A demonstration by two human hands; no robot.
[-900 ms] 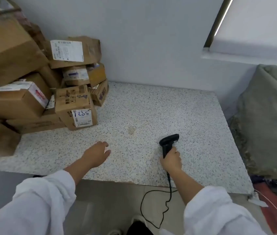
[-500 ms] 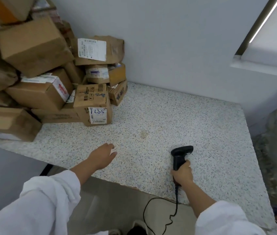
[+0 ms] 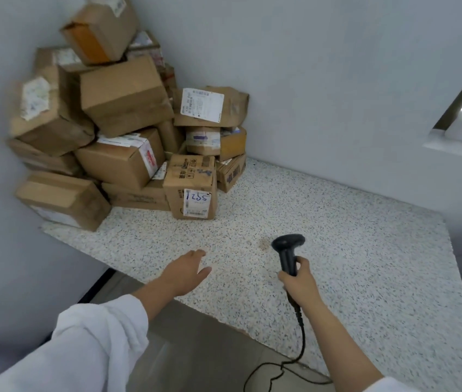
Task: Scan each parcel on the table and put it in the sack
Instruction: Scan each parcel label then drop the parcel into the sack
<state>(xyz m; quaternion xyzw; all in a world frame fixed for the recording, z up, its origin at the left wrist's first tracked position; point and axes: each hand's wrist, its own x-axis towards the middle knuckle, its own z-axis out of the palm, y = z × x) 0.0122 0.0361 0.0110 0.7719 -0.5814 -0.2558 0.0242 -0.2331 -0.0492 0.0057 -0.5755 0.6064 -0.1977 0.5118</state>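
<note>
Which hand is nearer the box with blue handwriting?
Left. The left hand hovers open in front of the box with blue handwriting, not touching; the right hand holds the scanner farther to the right.

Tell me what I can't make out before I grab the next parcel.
Head view: the barcode on the parcel marked 1255 is too small to read.
Head view: the pile's rear parcels are hidden by front ones; the top one is cut by the upper edge.
Head view: the right hand covers the scanner's trigger; its cable leaves the bottom edge.
Head view: no sack made out; the right edge cuts the scene.
</note>
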